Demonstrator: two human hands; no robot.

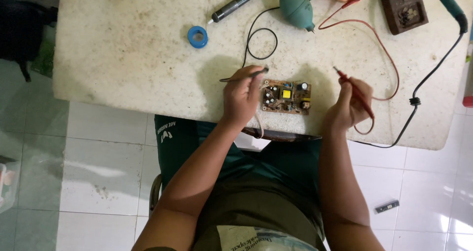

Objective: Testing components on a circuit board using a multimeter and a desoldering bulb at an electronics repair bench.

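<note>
Probes (pixel 355 90) gripped beside circuit board (pixel 286 97)

A worn, speckled white table (pixel 128 58) is seen over a tiled floor. At its near edge a brown circuit board (pixel 286 97) is laid. Farther back, a blue tape roll (pixel 197 36), a black desoldering pump (pixel 240 2), a green rubber blower (pixel 295 7) and a dark brown soldering stand (pixel 402 8) are set.

Table: my worn, speckled off-white stone tabletop (pixel 128 58), stained.
Floor: glossy white square ceramic tiles (pixel 98 167) beneath me, reflecting soft light.
Left: pale green tiles (pixel 29 127).
</note>
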